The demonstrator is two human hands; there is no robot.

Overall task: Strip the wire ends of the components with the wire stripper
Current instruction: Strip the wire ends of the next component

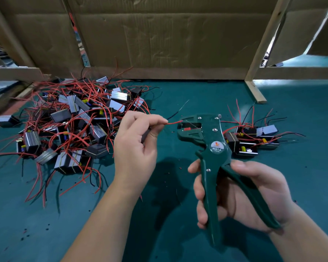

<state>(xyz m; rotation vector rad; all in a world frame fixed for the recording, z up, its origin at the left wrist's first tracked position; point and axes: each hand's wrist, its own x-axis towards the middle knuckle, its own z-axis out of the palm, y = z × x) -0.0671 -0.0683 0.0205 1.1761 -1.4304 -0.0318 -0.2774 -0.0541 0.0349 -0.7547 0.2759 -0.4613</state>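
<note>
Head view, teal mat (pixel 178 95), cardboard wall (pixel 169 40), L hand (pixel 134 146) pinches red wire (pixel 174 122), R hand (pixel 240 195) grips stripper (pixel 210 148)

We see even overhead light, soft shadows under the arms on the worktop (pixel 178 95), edges bowed by wide-angle distortion.

Glossy green plastic-coated stripper (pixel 212 148) with metal rivets; matt teal table (pixel 178 95); creased cardboard (pixel 159 38); rough wood frame (pixel 261 46).

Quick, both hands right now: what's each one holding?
Left hand: pinching the red wire near its end.
Right hand: gripping the green wire stripper by its handles.
</note>
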